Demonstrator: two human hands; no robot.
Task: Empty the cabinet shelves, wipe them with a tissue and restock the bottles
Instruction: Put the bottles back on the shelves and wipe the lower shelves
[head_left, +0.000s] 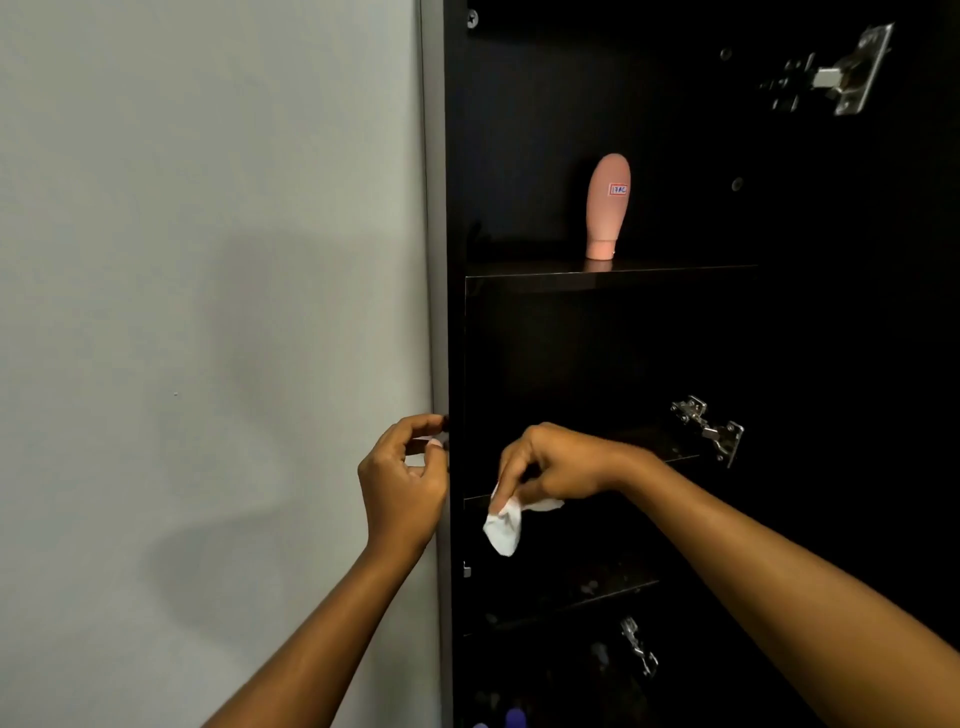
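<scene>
A tall black cabinet (571, 332) stands open on the right half of the view. On its upper shelf (608, 275) a pink tube-shaped bottle (607, 207) stands on its cap, with a small label. My right hand (556, 462) pinches a crumpled white tissue (503, 525) at the front edge of a lower shelf (475, 500). My left hand (402, 483) curls against the cabinet's left outer edge, fingertips touching the frame, with nothing in it. Deep in the dark bottom, a purple bottle top (514, 719) shows faintly.
A plain grey wall (208, 312) fills the left half. Metal door hinges (709, 428) stick out on the cabinet's right side at several heights, one at the top right (841, 73). Another dark shelf (571, 597) lies below my right hand.
</scene>
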